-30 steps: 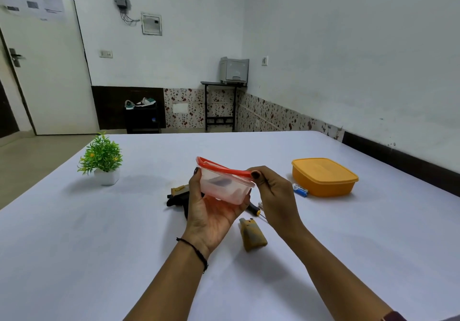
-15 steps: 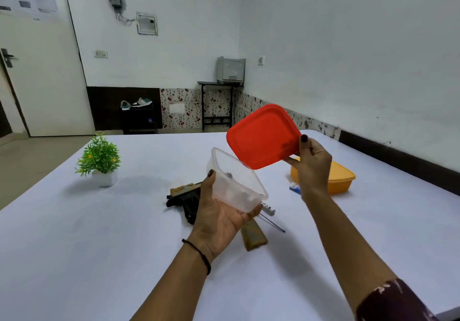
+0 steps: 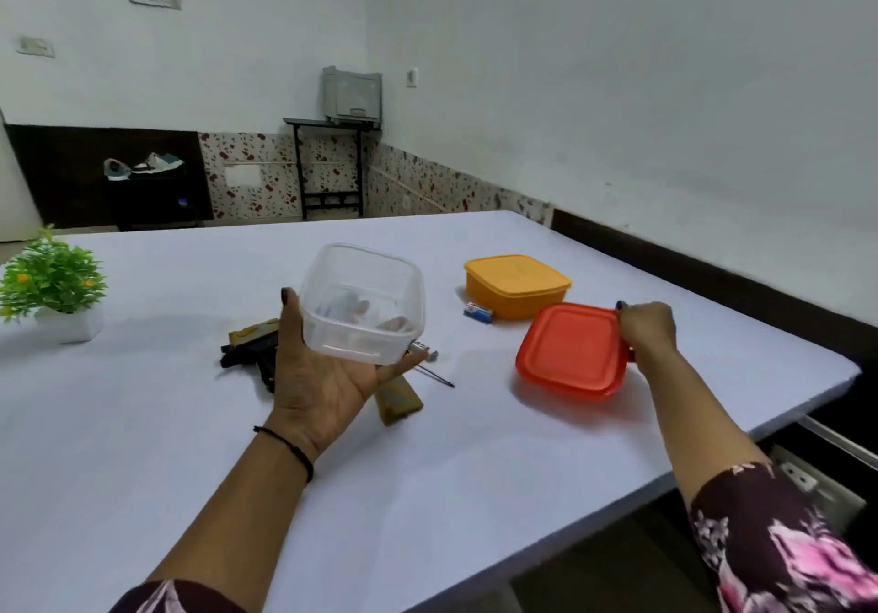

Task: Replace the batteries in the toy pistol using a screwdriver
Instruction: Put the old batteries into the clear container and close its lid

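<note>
Far left, has a small potted plant standing idle on the counter. Next, has the toy pistol lying flat on the counter, partly hidden behind the left hand, just beyond its fingers and untouched. Cradles a clear container in that palm, thumb and fingers curled round its sides, open mouth tipped toward the eyes, probably to check the blurred contents. Has the screwdriver lying just right of that hand, within easy reach. Farther right, 1 blue battery beside a closed yellow box. Pinches the red lid by its far corner with the right hand, fingers clenched on the rim, low at the counter, seemingly to park it aside, well apart from the pistol.
</note>
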